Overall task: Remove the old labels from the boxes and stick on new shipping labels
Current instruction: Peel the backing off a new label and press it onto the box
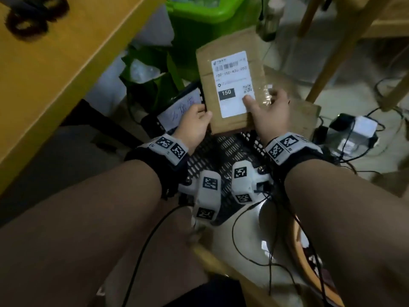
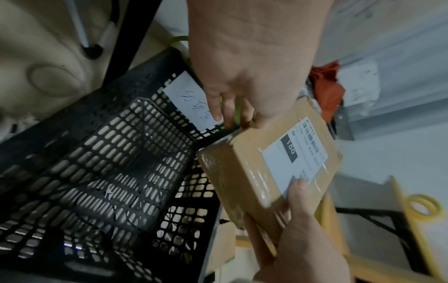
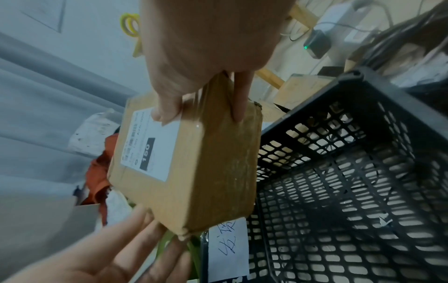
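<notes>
A flat cardboard box [image 1: 205, 63] with a white shipping label [image 1: 234, 85] marked "150" is held tilted over a black mesh basket [image 1: 228, 151]. My right hand [image 1: 263, 100] grips its near right corner, with the thumb on the label and the fingers underneath. The wrist views show the same box [image 3: 206, 172] and the same grip by my right hand [image 3: 201, 95]. My left hand [image 1: 197, 120] rests against the box's left edge, and in the right wrist view its fingers [image 3: 135, 239] lie straight. A white handwritten tag [image 1: 179, 111] is stuck on the basket's wall.
A yellow table [image 1: 55, 74] with black scissors [image 1: 33, 16] stands at the left. A green bin [image 1: 205, 16] is behind the box. Another cardboard box [image 1: 305, 116] lies right of the basket, near wooden legs [image 1: 336, 52], chargers and cables [image 1: 354, 134].
</notes>
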